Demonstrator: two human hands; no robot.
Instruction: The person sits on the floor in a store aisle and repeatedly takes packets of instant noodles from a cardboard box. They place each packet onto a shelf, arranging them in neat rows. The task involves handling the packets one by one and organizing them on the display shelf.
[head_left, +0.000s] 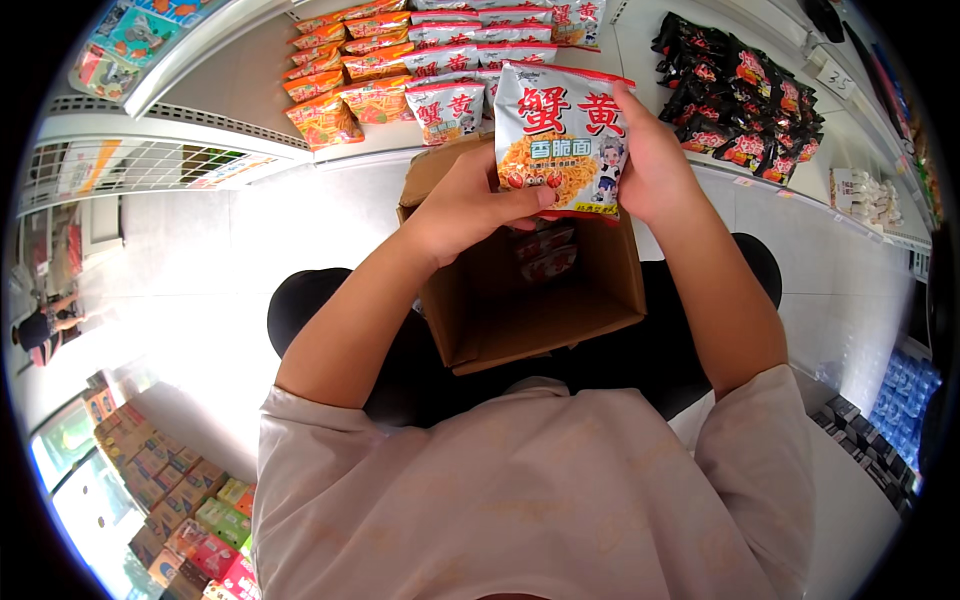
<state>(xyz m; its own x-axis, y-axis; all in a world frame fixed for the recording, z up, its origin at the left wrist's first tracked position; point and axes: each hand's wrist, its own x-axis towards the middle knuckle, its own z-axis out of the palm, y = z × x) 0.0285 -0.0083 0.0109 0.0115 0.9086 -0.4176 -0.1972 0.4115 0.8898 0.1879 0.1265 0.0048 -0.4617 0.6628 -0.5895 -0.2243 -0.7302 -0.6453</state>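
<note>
Between my hands, above an open cardboard box (525, 330), is a white and red packet of crispy noodles (562, 150), its printed front facing up. My left hand (480, 199) grips its lower left, the thumb lying across the front. At its right edge my right hand (651, 161) holds on, with the thumb near the top corner. Inside the box, below the held packet, lie a few similar packets (549, 262), partly in shadow. Behind the held packet, matching white packets (444, 109) stand in rows on the shelf.
Orange snack packets (322, 120) stand left of the white rows. Black packets (750, 112) are piled on the shelf at the right. A wire rack (172, 169) runs along the left. Stacked cartons (157, 480) are at lower left, and a person (45, 326) is at the far left.
</note>
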